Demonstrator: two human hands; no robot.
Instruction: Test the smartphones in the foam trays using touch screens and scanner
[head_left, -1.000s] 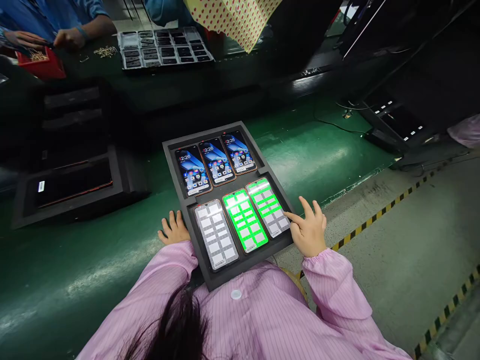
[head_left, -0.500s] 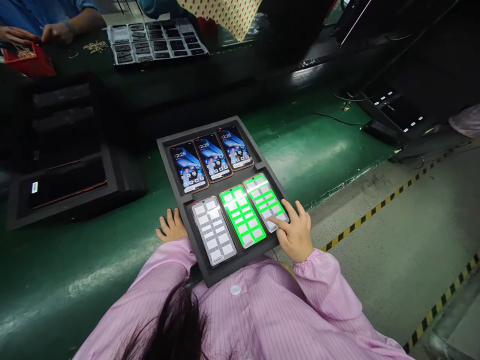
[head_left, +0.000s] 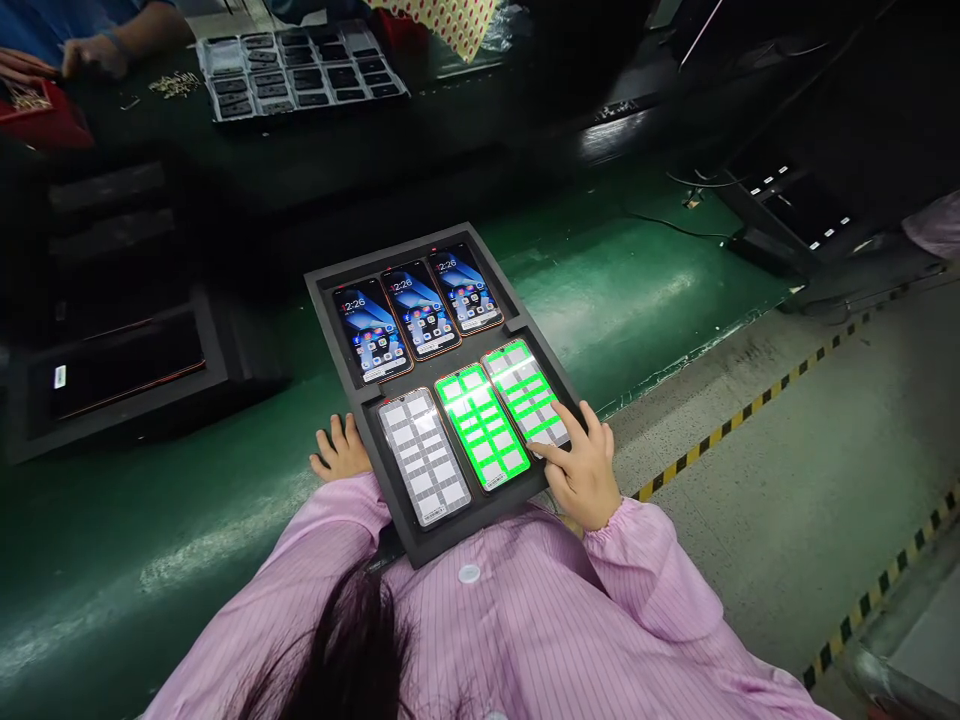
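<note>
Several smartphones lie in two rows in a dark foam tray in front of me. The far row shows home screens, among them the middle phone. In the near row, the left phone has a grey and white grid, and the middle phone a mostly green one. Over the lower part of the near right phone, part green and part grey, my right hand has its fingers apart, the thumb or a fingertip at the screen. My left hand rests spread on the bench beside the tray's left edge.
More dark foam trays are stacked at left. A partitioned tray of dark parts lies beyond, near another person's hands and a red bin. The green bench ends at right, above a floor with striped tape.
My right hand has shifted slightly down and left across the near right phone, where more grid cells are now green. My left hand stays spread beside the tray.
</note>
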